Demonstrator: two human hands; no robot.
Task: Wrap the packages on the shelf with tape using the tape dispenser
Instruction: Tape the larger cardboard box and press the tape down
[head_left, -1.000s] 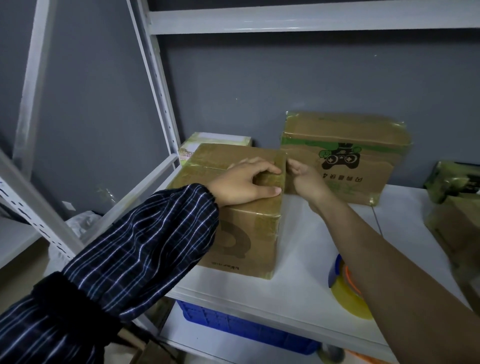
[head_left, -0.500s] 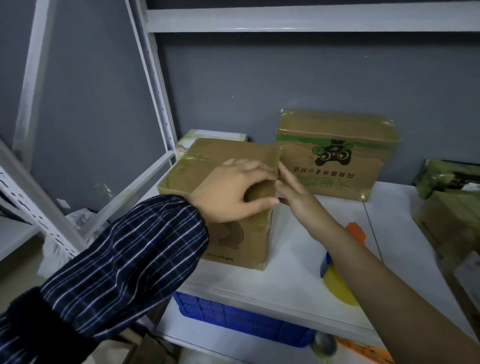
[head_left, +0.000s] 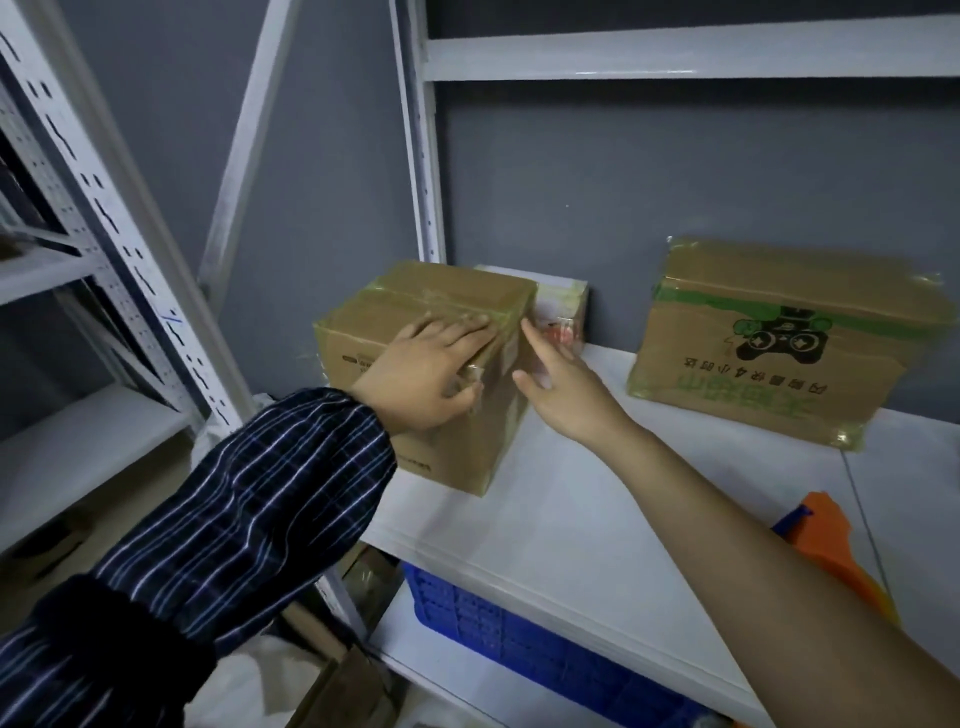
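While the left hand (head_left: 421, 374) lies flat, fingers spread, on the box (head_left: 441, 291), the right hand (head_left: 563, 387), fingers straight, is at its right side. The box stands at the left end of the shelf (head_left: 571, 519); the dispenser (head_left: 826, 540) lies well to the right.

storeroom | white metal racking (head_left: 421, 171) | taped cartons (head_left: 769, 343) | blue crate (head_left: 545, 649)
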